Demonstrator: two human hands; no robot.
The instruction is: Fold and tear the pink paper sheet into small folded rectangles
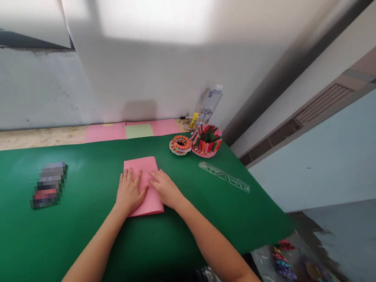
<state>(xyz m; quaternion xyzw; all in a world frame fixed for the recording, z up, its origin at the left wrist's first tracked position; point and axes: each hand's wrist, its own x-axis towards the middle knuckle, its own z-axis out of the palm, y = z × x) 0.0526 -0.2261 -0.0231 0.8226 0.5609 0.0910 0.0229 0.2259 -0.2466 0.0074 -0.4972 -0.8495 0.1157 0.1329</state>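
A folded sheet of pink paper [147, 163] lies on the green table top, its fold doubled into layers at the near edge. My left hand [130, 193] rests flat on its left half with the fingers spread. On the right edge of the paper, my right hand [166, 188] presses down with fingers stretched out toward the middle. Both hands are touching the paper, and neither grips anything. Parts of the sheet under the palms are hidden.
Right of the paper lies a clear plastic ruler [224, 176]. Behind it stand a folded-paper ring [180, 145], a folded-paper basket [206, 141], a yellow glue stick [194, 119] and a bottle [213, 104]. A blurred-out phone-like object [48, 185] lies left. Pink sheets [105, 132] line the wall.
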